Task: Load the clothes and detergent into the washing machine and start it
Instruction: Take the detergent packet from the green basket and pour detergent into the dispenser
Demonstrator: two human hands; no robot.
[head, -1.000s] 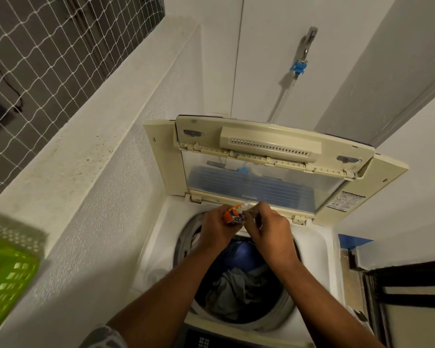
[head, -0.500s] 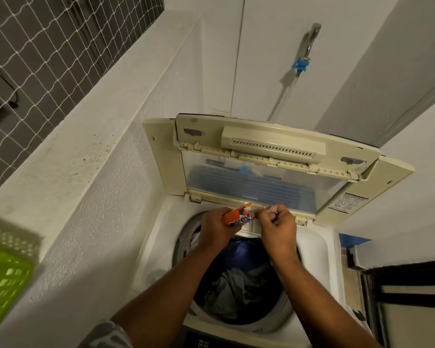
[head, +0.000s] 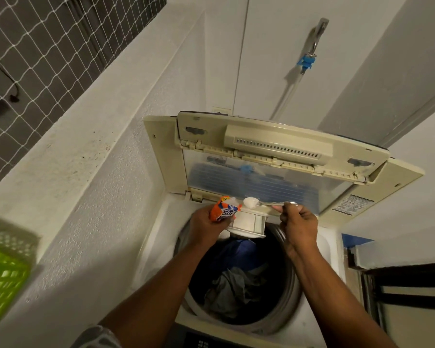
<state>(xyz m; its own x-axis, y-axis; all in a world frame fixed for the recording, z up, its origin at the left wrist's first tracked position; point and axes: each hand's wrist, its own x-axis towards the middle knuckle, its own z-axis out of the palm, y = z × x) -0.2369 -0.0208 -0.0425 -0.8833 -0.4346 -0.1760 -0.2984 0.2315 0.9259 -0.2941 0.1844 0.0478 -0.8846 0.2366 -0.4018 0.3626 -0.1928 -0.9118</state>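
Observation:
The top-loading washing machine stands with its lid folded up at the back. Blue and grey clothes lie in the drum. My left hand grips a small orange detergent sachet above the drum's back rim. My right hand pinches the handle of a metal spoon, whose bowl is heaped with white powder. The spoon hovers over the pulled-out white detergent drawer, just right of the sachet's mouth.
A green laundry basket sits on the ledge at the left. A white textured wall runs close along the machine's left side. A tap with a blue fitting and hose hangs on the back wall. A dark-framed door stands at the right.
My right hand has drawn the spoon out of the sachet to the right, now loaded with powder. The detergent drawer, hidden behind my hands before, is now in view.

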